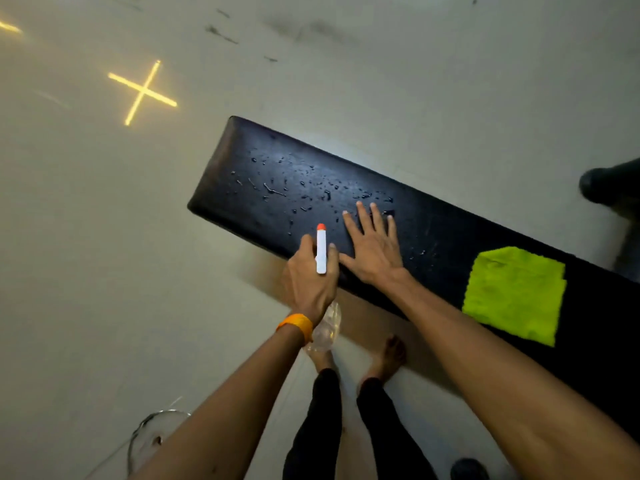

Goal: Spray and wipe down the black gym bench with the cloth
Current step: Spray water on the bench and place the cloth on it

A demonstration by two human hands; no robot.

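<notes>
Black padded worktop (450, 230) runs diagonally, far rounded end at upper left, near end out of frame at lower right. Droplets (304, 188) bead on the far half.

Left hand (310, 282): curled round the spray bottle (321, 251) at the worktop's near long edge, orange nozzle pointing across the pad. Orange wristband (297, 325) on that wrist.

Right hand (375, 251): flat on the pad, fingers spread, holding nothing, just beside the bottle.

Green cloth (516, 296) lies flat on the worktop, apart from the right hand, one corner overhanging the near edge.

Pale floor (104, 237) lies open beyond the far end and along the left side, where a yellow cross (142, 92) shows. Dark shoe (606, 185) at the right margin, past the far long edge.
</notes>
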